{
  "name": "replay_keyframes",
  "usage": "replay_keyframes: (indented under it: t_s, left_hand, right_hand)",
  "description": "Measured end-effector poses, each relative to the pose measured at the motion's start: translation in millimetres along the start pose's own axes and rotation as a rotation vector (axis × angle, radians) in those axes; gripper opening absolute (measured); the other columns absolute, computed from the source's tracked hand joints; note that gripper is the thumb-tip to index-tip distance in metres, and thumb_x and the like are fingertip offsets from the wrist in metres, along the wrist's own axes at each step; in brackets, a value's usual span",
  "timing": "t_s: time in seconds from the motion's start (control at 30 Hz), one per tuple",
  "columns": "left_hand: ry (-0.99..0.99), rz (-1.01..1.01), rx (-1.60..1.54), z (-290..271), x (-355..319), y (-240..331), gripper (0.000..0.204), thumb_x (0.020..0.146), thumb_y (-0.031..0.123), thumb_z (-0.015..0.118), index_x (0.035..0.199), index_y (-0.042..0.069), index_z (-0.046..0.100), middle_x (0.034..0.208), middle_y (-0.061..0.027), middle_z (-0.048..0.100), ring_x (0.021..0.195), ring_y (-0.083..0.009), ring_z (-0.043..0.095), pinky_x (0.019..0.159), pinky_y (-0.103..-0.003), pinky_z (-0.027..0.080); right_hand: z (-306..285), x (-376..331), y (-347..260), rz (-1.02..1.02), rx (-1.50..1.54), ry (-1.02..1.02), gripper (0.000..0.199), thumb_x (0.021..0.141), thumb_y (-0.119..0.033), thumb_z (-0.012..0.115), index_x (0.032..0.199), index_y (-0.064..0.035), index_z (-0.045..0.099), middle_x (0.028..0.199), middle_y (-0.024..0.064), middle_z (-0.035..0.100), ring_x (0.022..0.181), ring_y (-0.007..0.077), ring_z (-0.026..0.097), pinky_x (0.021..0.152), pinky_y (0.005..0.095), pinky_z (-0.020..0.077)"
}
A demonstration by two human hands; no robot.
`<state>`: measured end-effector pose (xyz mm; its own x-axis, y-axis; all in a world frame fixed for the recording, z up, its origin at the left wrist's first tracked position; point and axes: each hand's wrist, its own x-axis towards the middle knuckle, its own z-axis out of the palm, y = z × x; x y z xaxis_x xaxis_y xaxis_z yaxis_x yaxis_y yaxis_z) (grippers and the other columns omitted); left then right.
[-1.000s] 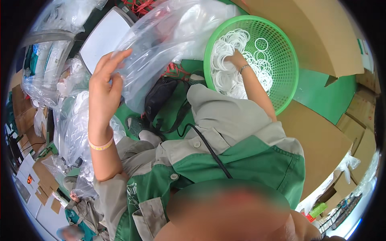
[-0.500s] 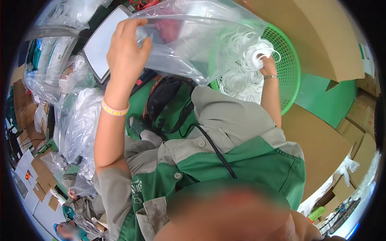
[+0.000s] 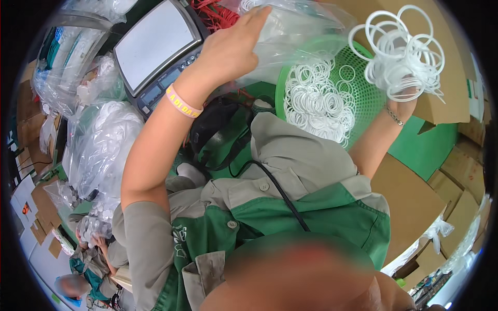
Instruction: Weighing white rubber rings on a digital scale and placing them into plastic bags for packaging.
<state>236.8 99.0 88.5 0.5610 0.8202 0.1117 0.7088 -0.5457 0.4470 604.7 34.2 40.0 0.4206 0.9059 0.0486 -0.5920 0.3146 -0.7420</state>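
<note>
My right hand (image 3: 403, 103) is raised at the right, closed around a loose bunch of white rings (image 3: 407, 70) that fans out above the fingers. Below and left of it, more thin white rings (image 3: 319, 103) lie heaped in a green perforated basket (image 3: 280, 93). A clear plastic bag (image 3: 306, 31) spreads across the basket's far side. At the bag's left edge is my left hand (image 3: 231, 54), its fingers stretched out and the thumb apart; whether the fingertips touch the film is hard to see.
A scale (image 3: 155, 49) with a pale platform stands left of my left hand. Red strands (image 3: 218, 15) lie behind it. Filled clear bags (image 3: 104, 150) crowd the left side, and cardboard (image 3: 415, 197) lines the right. Another person (image 3: 93, 274) sits at the lower left.
My right hand has lifted a bunch of rings out of the basket, up and to the right. My left hand has moved right and farther away, and the bag has shifted off the basket's near part.
</note>
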Motion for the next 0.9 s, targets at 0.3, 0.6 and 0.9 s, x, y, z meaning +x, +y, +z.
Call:
replay_keyframes:
  t_s: [0.3,0.6,0.9]
  left_hand:
    - [0.071,0.132,-0.399,-1,-6,-2,0.080,0.061,0.002,0.051,0.136,0.003,0.022,0.139,-0.0180,0.029,0.112,-0.0326,0.047,0.083,-0.036,0.044]
    - [-0.071,0.120,-0.640,12,-12,13,0.066,0.064,-0.002,0.047,0.129,0.006,0.042,0.133,-0.0170,0.038,0.120,-0.0301,0.041,0.099,-0.033,0.033]
    - [0.258,0.046,-0.144,3,-18,-13,0.023,0.076,0.000,0.050,0.092,0.005,0.066,0.105,-0.0128,0.060,0.085,-0.0241,0.060,0.073,-0.029,0.047]
  right_hand:
    - [119,-15,95,-0.212,-1.352,-0.972,0.030,0.069,-0.007,0.062,0.098,-0.0052,0.058,0.092,0.0128,0.061,0.088,0.0305,0.058,0.075,0.0337,0.0466]
    - [122,-8,122,0.221,-1.551,-1.245,0.070,0.067,-0.010,0.068,0.129,-0.0166,0.038,0.113,0.0186,0.049,0.101,0.0341,0.053,0.083,0.0390,0.0457]
    - [73,-27,62,0.123,-1.000,-0.415,0.023,0.078,-0.004,0.058,0.101,-0.0049,0.061,0.084,0.0054,0.062,0.076,0.0124,0.059,0.068,0.0249,0.0483]
